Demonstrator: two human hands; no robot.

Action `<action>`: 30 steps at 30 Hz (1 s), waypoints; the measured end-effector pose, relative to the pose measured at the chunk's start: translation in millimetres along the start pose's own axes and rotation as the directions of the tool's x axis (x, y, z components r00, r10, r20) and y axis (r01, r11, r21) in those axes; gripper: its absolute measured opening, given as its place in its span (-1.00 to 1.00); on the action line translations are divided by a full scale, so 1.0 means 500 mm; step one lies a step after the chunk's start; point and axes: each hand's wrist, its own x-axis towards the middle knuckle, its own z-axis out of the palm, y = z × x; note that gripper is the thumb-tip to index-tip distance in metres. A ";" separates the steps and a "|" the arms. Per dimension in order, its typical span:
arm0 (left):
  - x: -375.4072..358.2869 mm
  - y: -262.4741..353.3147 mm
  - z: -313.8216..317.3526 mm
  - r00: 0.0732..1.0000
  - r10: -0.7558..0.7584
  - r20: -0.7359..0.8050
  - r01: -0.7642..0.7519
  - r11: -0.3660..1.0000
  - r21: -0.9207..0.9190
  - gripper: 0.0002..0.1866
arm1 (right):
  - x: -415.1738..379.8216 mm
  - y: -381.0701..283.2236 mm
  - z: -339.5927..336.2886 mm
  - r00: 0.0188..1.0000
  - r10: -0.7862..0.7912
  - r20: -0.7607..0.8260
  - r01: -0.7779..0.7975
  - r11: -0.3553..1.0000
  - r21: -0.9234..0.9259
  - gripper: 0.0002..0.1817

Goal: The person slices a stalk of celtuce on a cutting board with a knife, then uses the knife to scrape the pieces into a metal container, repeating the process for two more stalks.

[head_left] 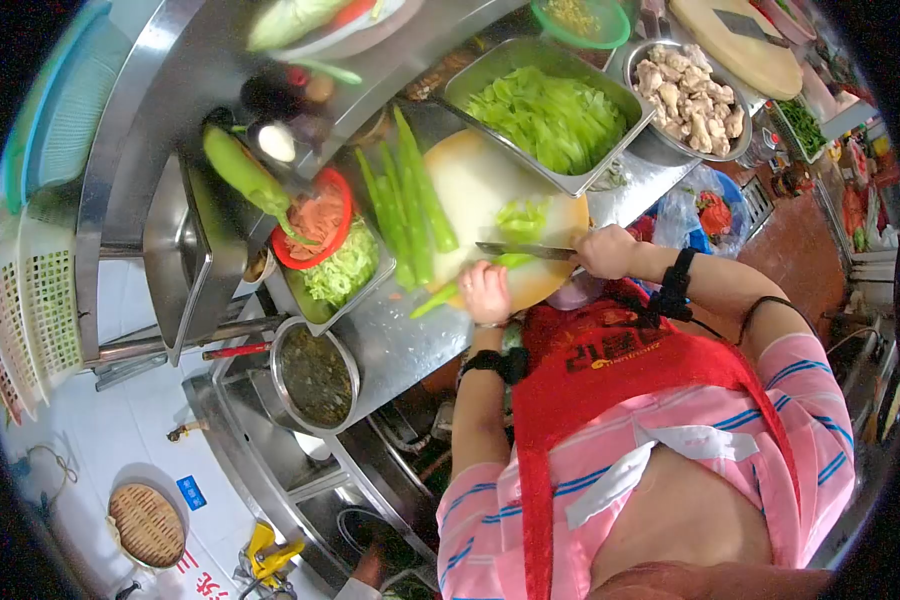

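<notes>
My right hand [605,251] is closed round the handle of a kitchen knife [525,250], whose blade lies across a round cutting board [470,180]. My left hand [485,293] has its fingers curled over a long green pepper [435,300] at the board's near edge, close to the blade. Cut green pieces [523,217] lie on the board just beyond the knife. Left of the board several whole long green peppers [400,205] lie side by side. A steel tray [575,183] full of sliced green pieces [545,115] rests over the board's far edge.
A red bowl [345,225] of pinkish slices sits on a tray of shredded greens [340,265]. A steel pot [315,425] of dark liquid stands near the counter's left edge. At the back right is a bowl of chicken pieces [690,95], near another board [740,45] with a cleaver.
</notes>
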 end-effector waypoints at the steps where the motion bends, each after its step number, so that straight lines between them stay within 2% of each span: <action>1: 0.000 -0.002 0.000 1.000 0.001 0.000 -0.001 1.000 0.003 -0.84 | 0.003 0.001 -0.007 1.000 -0.002 -0.002 0.002 1.000 0.001 -0.67; 4: 0.005 0.004 0.001 1.000 0.009 -0.016 -0.009 1.000 0.022 -0.84 | -0.007 0.003 -0.044 0.998 -0.033 0.059 0.035 0.999 -0.035 -0.67; 6: 0.003 0.007 -0.004 0.999 0.014 -0.042 -0.013 0.999 0.033 -0.85 | -0.016 -0.015 -0.061 0.997 0.027 0.074 -0.027 1.000 0.002 -0.67; 8: 0.000 0.007 -0.001 0.999 0.017 -0.043 -0.016 1.000 0.022 -0.85 | 0.000 -0.002 0.011 0.998 0.013 0.058 -0.013 1.000 -0.006 -0.67; 10: 0.007 -0.006 0.004 0.998 0.030 -0.058 -0.029 0.999 0.021 -0.84 | 0.014 0.006 0.019 1.000 -0.006 0.025 0.006 1.000 -0.021 -0.67; 12: -0.001 -0.016 -0.003 0.999 0.035 0.039 -0.035 0.999 -0.009 -0.78 | 0.017 0.010 0.017 0.998 0.014 0.066 -0.011 0.999 -0.037 -0.67; 13: -0.003 -0.020 -0.011 0.998 0.041 0.038 -0.041 0.999 -0.010 -0.78 | 0.011 0.012 0.007 0.998 0.018 0.061 -0.015 0.999 -0.037 -0.67; 15: -0.005 -0.037 -0.036 0.996 -0.038 0.086 0.025 0.989 0.145 -0.72 | -0.002 0.023 -0.030 0.996 0.012 0.086 -0.010 1.000 -0.021 -0.67; 16: -0.013 -0.053 -0.042 0.986 -0.106 0.129 0.085 0.984 0.158 -0.65 | -0.005 0.025 -0.045 0.985 0.070 0.160 -0.066 0.997 -0.032 -0.68; 19: -0.023 -0.057 -0.039 0.980 -0.095 0.175 0.068 0.985 0.157 -0.65 | -0.021 0.008 -0.080 0.988 0.090 0.125 -0.092 0.996 0.012 -0.67; 21: -0.015 -0.041 -0.027 0.980 -0.078 0.182 0.055 0.990 0.128 -0.65 | -0.013 0.005 -0.044 0.994 0.062 0.093 -0.062 0.998 0.004 -0.68; 23: -0.002 -0.025 -0.020 0.983 -0.027 0.181 0.015 0.997 0.071 -0.67 | -0.013 0.009 -0.020 0.998 0.036 0.055 -0.036 0.999 -0.007 -0.69; 28: -0.011 -0.024 -0.024 0.993 -0.007 0.121 0.002 0.999 0.040 -0.71 | -0.018 -0.004 -0.076 0.987 0.050 0.149 -0.046 0.998 -0.031 -0.73; 30: -0.012 -0.026 -0.016 0.999 0.050 0.012 -0.050 0.999 0.007 -0.75 | -0.022 -0.004 -0.063 0.989 0.052 0.135 -0.050 0.999 -0.017 -0.73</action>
